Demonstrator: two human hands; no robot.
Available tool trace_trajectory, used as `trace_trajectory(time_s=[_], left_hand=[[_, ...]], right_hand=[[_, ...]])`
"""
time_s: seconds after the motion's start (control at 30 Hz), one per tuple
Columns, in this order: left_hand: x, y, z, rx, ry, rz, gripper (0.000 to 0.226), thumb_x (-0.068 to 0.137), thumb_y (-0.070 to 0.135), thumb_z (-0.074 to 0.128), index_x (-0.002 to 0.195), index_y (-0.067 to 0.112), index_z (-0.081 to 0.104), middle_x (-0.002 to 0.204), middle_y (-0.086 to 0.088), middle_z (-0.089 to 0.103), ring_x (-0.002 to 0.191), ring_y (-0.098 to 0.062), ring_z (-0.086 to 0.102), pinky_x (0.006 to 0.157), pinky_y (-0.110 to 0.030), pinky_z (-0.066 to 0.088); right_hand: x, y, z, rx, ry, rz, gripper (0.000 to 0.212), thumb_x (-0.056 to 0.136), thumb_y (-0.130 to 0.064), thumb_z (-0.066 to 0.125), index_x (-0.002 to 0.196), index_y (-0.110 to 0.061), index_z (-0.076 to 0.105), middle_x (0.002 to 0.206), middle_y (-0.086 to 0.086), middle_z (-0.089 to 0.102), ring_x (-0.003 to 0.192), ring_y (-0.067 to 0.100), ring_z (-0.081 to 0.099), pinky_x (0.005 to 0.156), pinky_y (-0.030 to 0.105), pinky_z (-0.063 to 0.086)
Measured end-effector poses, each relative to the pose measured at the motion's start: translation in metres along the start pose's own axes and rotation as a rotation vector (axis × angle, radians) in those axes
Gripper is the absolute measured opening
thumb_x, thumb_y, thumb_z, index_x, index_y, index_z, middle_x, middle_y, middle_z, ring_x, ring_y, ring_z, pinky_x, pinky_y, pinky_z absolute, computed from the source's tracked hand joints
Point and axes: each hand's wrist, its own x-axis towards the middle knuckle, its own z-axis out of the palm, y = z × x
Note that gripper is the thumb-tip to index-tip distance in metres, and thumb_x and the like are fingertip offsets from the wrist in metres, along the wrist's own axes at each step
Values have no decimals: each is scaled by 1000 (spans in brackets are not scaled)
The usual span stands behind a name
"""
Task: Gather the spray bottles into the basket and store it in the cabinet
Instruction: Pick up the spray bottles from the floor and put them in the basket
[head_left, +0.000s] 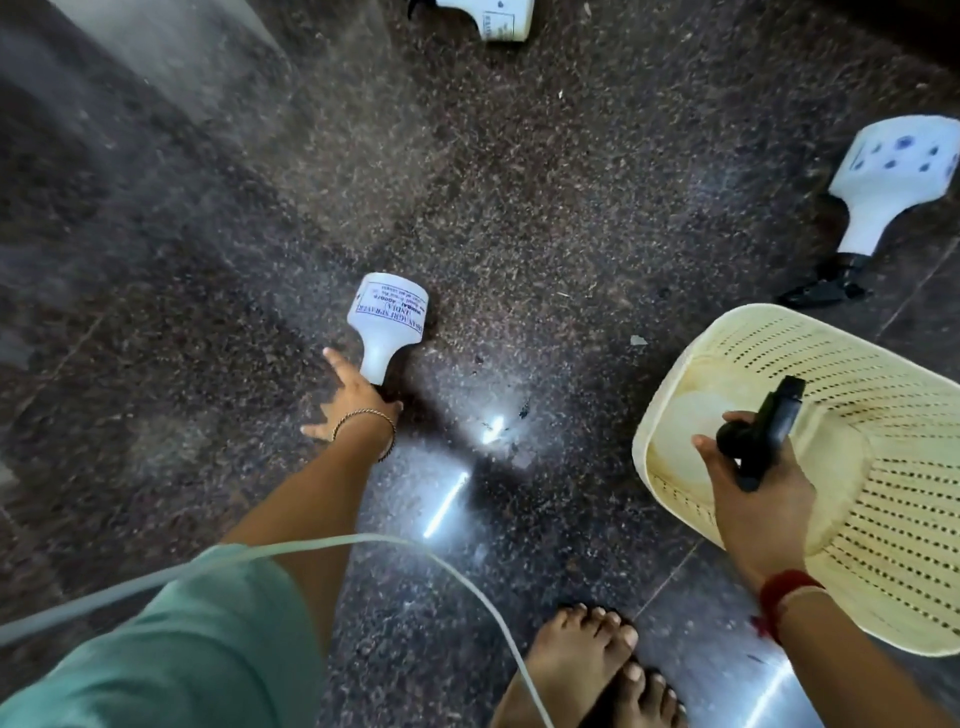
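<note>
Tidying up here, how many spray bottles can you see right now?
4: one by the left hand, one in the right hand over the basket, one far right, one at top edge. Others may be out of view.

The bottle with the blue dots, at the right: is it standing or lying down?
Lying down. The dotted bottle rests on its side on the floor, black trigger head nearest the basket.

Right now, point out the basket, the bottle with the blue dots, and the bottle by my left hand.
basket (878, 395): head view, on its perforated far wall.
bottle with blue dots (898, 166): head view, on its dotted white body.
bottle by the left hand (389, 317): head view, on its printed label.
</note>
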Motion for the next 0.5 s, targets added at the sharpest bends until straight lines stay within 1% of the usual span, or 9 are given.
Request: trace_trajectory(time_s=[0.03, 0.07, 0.1, 0.13, 0.17, 0.27, 0.4, 0.47, 0.5], left_hand=[[0, -4, 6, -23, -33, -25, 101, 81, 25, 69, 147, 17, -7, 132, -23, 51, 126, -42, 42, 107, -64, 11], [1, -9, 10, -41, -27, -16, 82, 83, 20, 66, 145, 12, 12, 125, -24, 55, 120, -43, 48, 106, -61, 21], [0, -12, 13, -54, 9, 20, 59, 85, 17, 62, 135, 6, 31, 120, -26, 58, 113, -44, 52, 101, -56, 34], [-2, -14, 14, -63, 52, 60, 42, 86, 15, 59, 121, 2, 42, 114, -27, 60, 106, -44, 55, 91, -50, 42], [-4, -14, 13, -71, 87, 94, 33, 86, 15, 58, 113, 1, 47, 109, -27, 61, 102, -44, 57, 84, -47, 45], [-13, -10, -3, -65, 130, 174, 28, 84, 17, 58, 107, 2, 52, 99, -25, 64, 92, -43, 60, 75, -44, 48], [-24, 9, -47, 0, 212, 317, 27, 84, 26, 59, 103, 7, 59, 87, -19, 68, 80, -38, 63, 62, -37, 48], [-34, 32, -74, 21, 221, 418, 29, 82, 28, 61, 102, 6, 63, 84, -19, 69, 78, -37, 64, 61, -35, 49], [-41, 45, -86, 43, 214, 469, 31, 80, 29, 63, 101, 6, 64, 84, -19, 70, 79, -37, 65, 61, -36, 51]], right_hand=[[0, 0, 0, 8, 1, 0, 29, 82, -25, 71, 109, -21, 61, 87, -4, 62, 78, 17, 58, 78, 25, 41], [0, 1, 1, 11, 1, -4, 29, 82, -25, 71, 108, -22, 61, 86, -4, 61, 77, 17, 58, 78, 24, 40], [0, 1, 1, 10, 2, -8, 29, 82, -25, 71, 108, -22, 61, 86, -4, 61, 77, 17, 58, 77, 24, 40], [0, 1, 1, 11, 2, -9, 29, 82, -25, 71, 108, -22, 60, 85, -5, 61, 77, 16, 58, 77, 23, 40], [1, 2, 1, 14, 2, -7, 29, 81, -25, 71, 108, -22, 61, 85, -5, 61, 77, 16, 58, 76, 21, 40], [-1, 0, 1, 18, 6, 8, 30, 81, -25, 72, 109, -23, 61, 83, -9, 60, 76, 14, 57, 74, 15, 39], [-2, -5, -2, 12, -41, 49, 32, 82, -27, 71, 112, -24, 60, 88, -6, 62, 82, 14, 59, 78, 23, 42], [-2, -7, -6, 0, -87, 57, 34, 84, -26, 68, 117, -24, 58, 89, -6, 63, 82, 14, 59, 77, 20, 42], [-2, -6, -7, -19, -119, 50, 36, 85, -25, 67, 120, -24, 56, 89, -5, 63, 82, 14, 59, 73, 17, 41]])
